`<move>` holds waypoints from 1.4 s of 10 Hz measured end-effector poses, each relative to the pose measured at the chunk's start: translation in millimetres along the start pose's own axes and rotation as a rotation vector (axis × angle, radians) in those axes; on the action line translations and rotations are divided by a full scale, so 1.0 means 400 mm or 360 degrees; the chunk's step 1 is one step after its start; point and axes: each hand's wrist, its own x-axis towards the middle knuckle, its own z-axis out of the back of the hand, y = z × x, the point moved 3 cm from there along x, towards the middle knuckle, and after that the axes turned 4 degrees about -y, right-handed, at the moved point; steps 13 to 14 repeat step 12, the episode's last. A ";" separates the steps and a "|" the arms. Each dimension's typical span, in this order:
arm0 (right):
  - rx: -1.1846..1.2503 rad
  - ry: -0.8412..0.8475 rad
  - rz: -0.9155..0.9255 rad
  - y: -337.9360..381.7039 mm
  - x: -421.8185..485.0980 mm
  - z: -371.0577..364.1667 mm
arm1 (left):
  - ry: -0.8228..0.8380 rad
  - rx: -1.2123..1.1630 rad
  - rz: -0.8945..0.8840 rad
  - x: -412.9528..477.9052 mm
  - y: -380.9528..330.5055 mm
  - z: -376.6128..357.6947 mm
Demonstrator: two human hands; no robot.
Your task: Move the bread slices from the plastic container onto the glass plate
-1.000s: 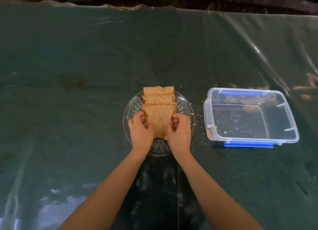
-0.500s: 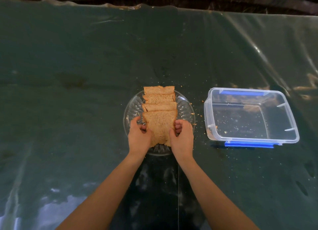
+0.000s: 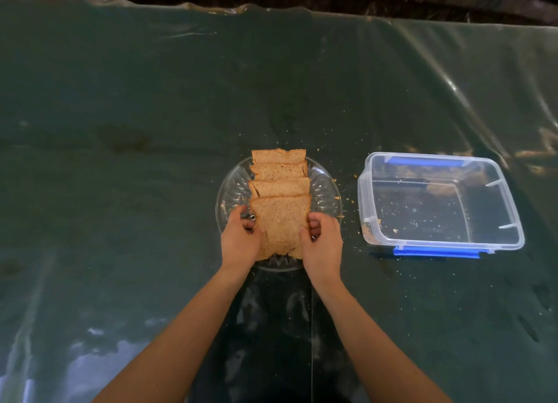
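Several brown bread slices lie overlapping in a row on the round glass plate [image 3: 324, 188] at the table's centre. The nearest bread slice [image 3: 280, 221] is the lowest in the row. My left hand [image 3: 240, 241] grips its left edge and my right hand [image 3: 321, 244] grips its right edge, fingers curled around it. The farther slices [image 3: 279, 168] lie untouched. The clear plastic container [image 3: 365, 203] with blue clips stands open to the right of the plate and holds only crumbs.
A dark green plastic sheet [image 3: 136, 131] covers the table, with wrinkles and glare at the right and near left. Crumbs [image 3: 347, 203] are scattered between plate and container. The table's far edge runs along the top.
Both hands have drawn the nearest slice a little toward me, so one more slice edge shows behind it. The container has not moved.
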 end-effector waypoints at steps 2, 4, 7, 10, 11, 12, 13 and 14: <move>-0.0104 0.0013 0.0065 -0.008 -0.003 -0.004 | -0.0026 0.0157 -0.0119 -0.004 -0.003 -0.008; -0.0148 0.0038 0.0085 -0.008 -0.005 -0.004 | 0.0006 0.0198 -0.0171 -0.008 -0.004 -0.004; -0.0307 0.0253 0.0077 0.004 0.001 0.002 | 0.0039 0.0265 -0.0220 -0.016 -0.031 0.014; -0.0479 0.0490 -0.0003 0.020 0.015 0.019 | 0.0083 0.0172 -0.0194 -0.024 -0.048 0.012; -0.0500 0.0495 0.0008 0.023 0.016 0.020 | 0.0091 0.0129 -0.0237 -0.024 -0.046 0.013; -0.0489 0.0472 -0.0009 0.030 0.026 0.026 | 0.0084 0.0130 -0.0219 -0.016 -0.044 0.017; -0.0489 0.0472 -0.0009 0.030 0.026 0.026 | 0.0084 0.0130 -0.0219 -0.016 -0.044 0.017; -0.0489 0.0472 -0.0009 0.030 0.026 0.026 | 0.0084 0.0130 -0.0219 -0.016 -0.044 0.017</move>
